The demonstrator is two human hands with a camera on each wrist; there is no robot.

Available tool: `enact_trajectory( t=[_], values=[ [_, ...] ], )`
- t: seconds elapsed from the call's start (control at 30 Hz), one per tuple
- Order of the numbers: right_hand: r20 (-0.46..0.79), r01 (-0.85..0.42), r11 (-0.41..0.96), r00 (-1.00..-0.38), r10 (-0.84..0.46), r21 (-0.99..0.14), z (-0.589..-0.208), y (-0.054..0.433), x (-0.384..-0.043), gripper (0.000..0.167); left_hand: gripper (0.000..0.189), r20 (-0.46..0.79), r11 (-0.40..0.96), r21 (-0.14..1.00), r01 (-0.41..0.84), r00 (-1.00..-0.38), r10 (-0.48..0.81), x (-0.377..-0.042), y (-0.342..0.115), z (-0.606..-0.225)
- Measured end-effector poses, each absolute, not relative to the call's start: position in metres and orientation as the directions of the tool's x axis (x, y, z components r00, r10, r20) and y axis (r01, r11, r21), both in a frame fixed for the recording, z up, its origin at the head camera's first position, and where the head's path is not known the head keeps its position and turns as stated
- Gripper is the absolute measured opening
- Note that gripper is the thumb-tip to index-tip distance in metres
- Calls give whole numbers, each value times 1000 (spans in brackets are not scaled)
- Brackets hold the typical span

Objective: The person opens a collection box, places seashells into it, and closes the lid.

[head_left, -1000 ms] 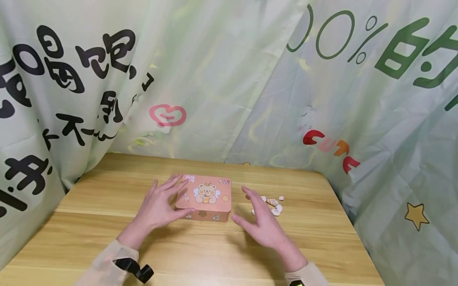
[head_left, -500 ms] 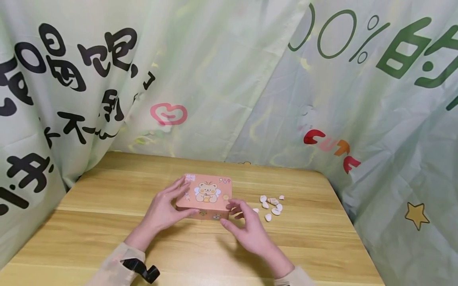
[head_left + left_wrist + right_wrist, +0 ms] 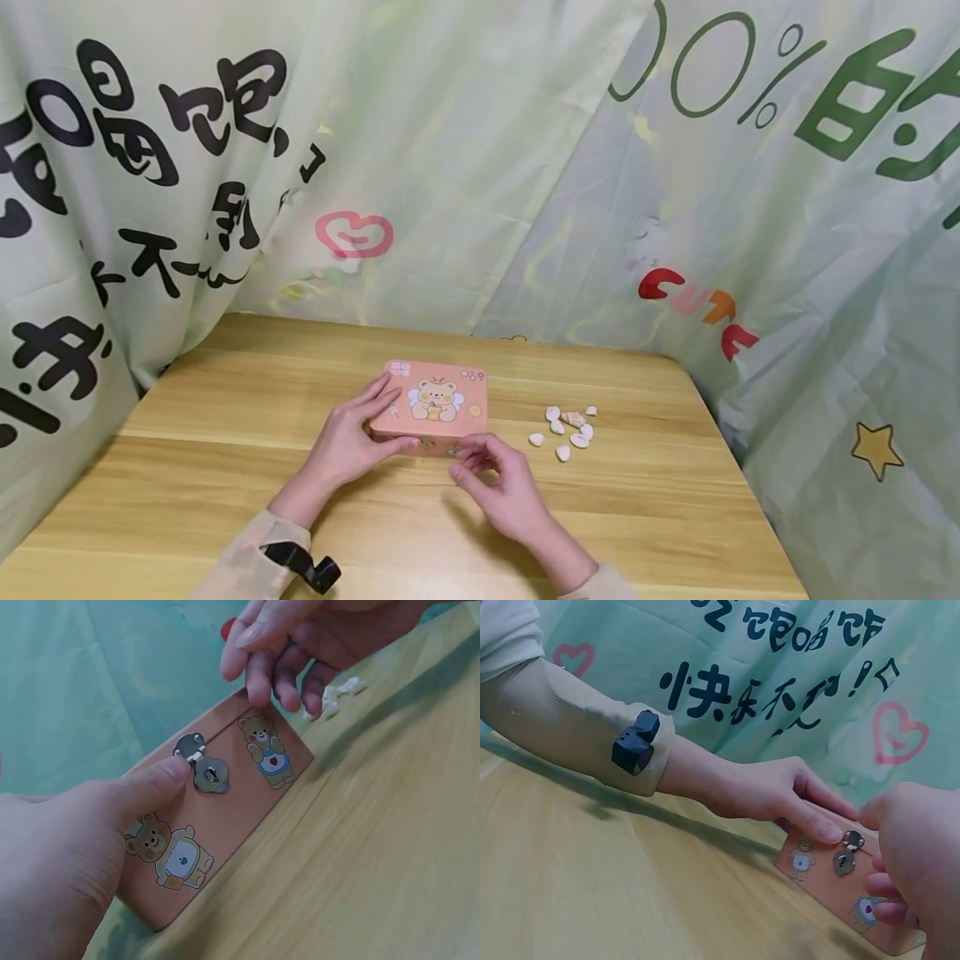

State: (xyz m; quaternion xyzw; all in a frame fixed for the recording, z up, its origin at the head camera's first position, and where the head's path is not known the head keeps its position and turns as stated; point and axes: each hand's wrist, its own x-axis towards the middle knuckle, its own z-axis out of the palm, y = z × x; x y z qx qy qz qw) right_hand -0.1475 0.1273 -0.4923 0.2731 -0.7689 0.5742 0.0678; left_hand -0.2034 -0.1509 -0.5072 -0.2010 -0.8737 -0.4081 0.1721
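well, left fingers [image 3: 377, 404] grip the pink box [image 3: 435, 421]; right fingers [image 3: 259, 679] (loosely bent, holding nothing) perhaps touch its front

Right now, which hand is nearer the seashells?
Right. The right hand is at the front right of the pink box, left of the seashells; the left hand is at the box's left side, farther off.

Left sleeve [image 3: 247, 560] beige, wrinkled, white cloth [image 3: 508, 634] above it; right sleeve [image 3: 602, 585] beige too. Boxy black camera [image 3: 634, 750] at left sleeve's end. Left hand [image 3: 347, 442], right hand [image 3: 506, 492] both bare.
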Motion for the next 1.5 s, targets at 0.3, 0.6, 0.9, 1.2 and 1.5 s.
enact_trajectory(
  t=[0.3,0.6,0.9,1.2,1.5],
  values=[
    [265,-354,195,-889,-373,-915,-499,116,-149,32,91,457,575,665,476,-869,190,-203,-150,-512],
    [193,-285,217,-911,-365,-934,-502,110,-156,28,89,458,551,683,479,-869,187,-205,-147,-514],
    [167,-258,199,-908,-384,-945,-503,105,-160,31,87,468,548,684,481,-866,177,-205,-145,-514],
    [147,-220,165,-919,-366,-961,-505,102,-161,23,89,465,549,683,481,-867,181,-205,-144,-514],
    [28,-7,-71,-953,-301,-997,-503,93,-157,21,88,469,553,675,489,-863,191,-206,-145,-515]
  ],
)
